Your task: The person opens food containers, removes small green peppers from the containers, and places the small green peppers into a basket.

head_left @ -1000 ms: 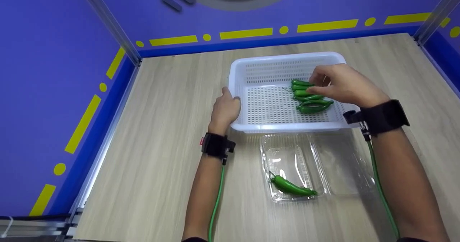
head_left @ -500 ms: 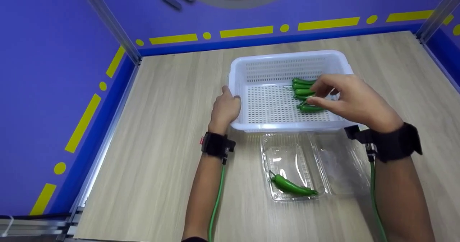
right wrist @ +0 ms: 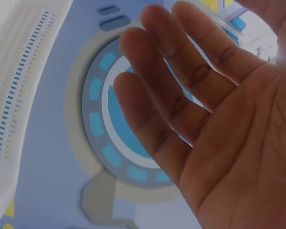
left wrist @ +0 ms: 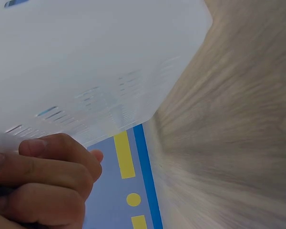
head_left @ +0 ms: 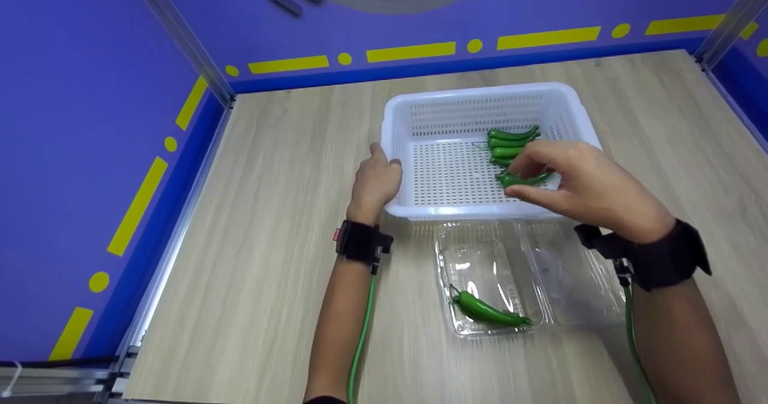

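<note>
My left hand (head_left: 375,182) grips the left rim of a white slotted plastic basket (head_left: 399,206). In the left wrist view, the curled fingers (left wrist: 52,160) hold the edge beside the basket's wall (left wrist: 95,52). Several green chili peppers (head_left: 509,141) lie side by side in the right half of the basket. Over the nearest pepper (head_left: 515,180) hovers my right hand (head_left: 591,185), thumb and fingers apart and partly hiding the row. The right wrist view shows that hand (right wrist: 209,105) with loosely extended fingers and nothing in them.
A clear hinged plastic clamshell (head_left: 480,254) lies unfolded in front of the basket, its lid half to the right. One green chili pepper (head_left: 489,312) rests in its left half. Blue panels (head_left: 420,8) border the wooden table (head_left: 270,224).
My right hand has moved toward me and slightly right, from the middle of the pepper row to the nearest pepper, uncovering the far peppers. The left hand keeps its grip on the basket.
</note>
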`<state>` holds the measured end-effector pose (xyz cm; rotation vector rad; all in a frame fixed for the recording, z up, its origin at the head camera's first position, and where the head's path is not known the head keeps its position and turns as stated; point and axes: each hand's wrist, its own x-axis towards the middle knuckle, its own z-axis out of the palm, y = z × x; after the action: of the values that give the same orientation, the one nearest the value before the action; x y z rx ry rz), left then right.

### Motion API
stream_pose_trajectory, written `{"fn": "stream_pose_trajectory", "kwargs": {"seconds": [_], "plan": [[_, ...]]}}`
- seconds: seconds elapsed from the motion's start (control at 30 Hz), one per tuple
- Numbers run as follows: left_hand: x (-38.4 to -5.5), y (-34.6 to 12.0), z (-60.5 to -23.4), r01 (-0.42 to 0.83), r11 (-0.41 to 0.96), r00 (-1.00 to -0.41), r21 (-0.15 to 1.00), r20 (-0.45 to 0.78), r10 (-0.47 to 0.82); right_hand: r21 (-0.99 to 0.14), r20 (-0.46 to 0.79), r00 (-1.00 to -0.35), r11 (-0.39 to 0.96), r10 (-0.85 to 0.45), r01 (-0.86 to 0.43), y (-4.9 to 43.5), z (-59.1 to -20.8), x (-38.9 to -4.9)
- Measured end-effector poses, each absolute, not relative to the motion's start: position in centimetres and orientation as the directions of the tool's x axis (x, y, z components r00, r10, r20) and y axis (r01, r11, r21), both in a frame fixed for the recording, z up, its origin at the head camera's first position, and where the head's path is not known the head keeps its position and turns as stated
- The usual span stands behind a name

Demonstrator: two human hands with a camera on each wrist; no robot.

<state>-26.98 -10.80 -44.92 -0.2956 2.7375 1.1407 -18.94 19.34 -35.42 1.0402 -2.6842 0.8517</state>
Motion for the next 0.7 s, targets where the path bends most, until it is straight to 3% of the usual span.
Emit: {"fn": "stream_pose_trajectory", "kwargs": {"seconds": [0.3, 0.57, 0.7], "plan": [[-27.0, -10.6, -45.0, -0.251, 0.692, -0.965, 0.677, -0.228, -0.127, -0.391, 0.263, -0.709, 0.599, -0.655, -0.699, 17.1, -35.9, -17.4], [-27.0, -10.8, -45.0, -0.232, 0.698, -0.970, 0.678, -0.210, -0.119, -0.371, -0.024, -0.705, 0.662, -0.708, -0.652, 14.0, -37.5, -15.5], [-26.9, -10.9, -45.0, -0.225, 0.703, -0.972, 0.675, -0.203, -0.117, -0.337, -0.093, -0.679, 0.665, -0.728, -0.667, 12.3, -38.8, -14.7]]}}
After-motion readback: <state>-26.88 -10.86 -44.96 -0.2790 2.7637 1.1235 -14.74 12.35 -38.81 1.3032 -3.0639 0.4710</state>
